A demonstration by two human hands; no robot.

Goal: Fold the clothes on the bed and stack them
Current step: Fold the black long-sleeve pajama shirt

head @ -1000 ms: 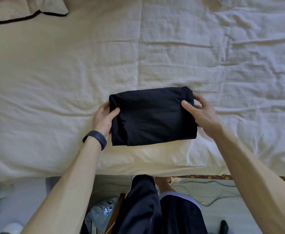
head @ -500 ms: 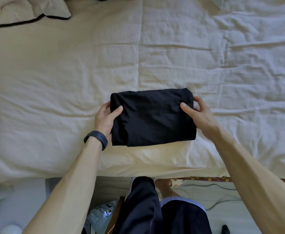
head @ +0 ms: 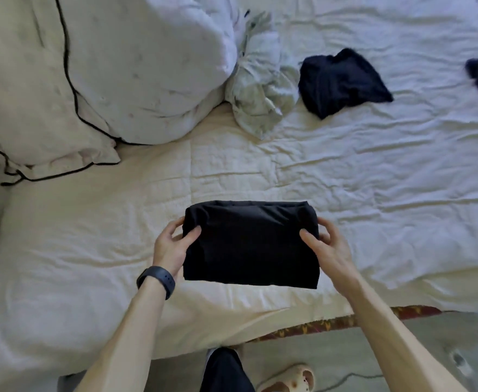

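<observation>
Gripping folded black garment [head: 250, 244] at both ends, left hand [head: 172, 246] and right hand [head: 329, 250] curled round it, below-right of pillow [head: 40, 108]. Probably 1 folded, unstacked; still unfolded, right of pillow: pale crumpled garment [head: 260, 86], dark crumpled garment [head: 339, 83].

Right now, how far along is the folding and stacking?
Done: one black garment is folded into a compact rectangle. In hand: the left hand and right hand grip its two ends. Left: a crumpled pale garment and a bunched dark garment lie unfolded farther up the bed, and no stack shows yet.
</observation>
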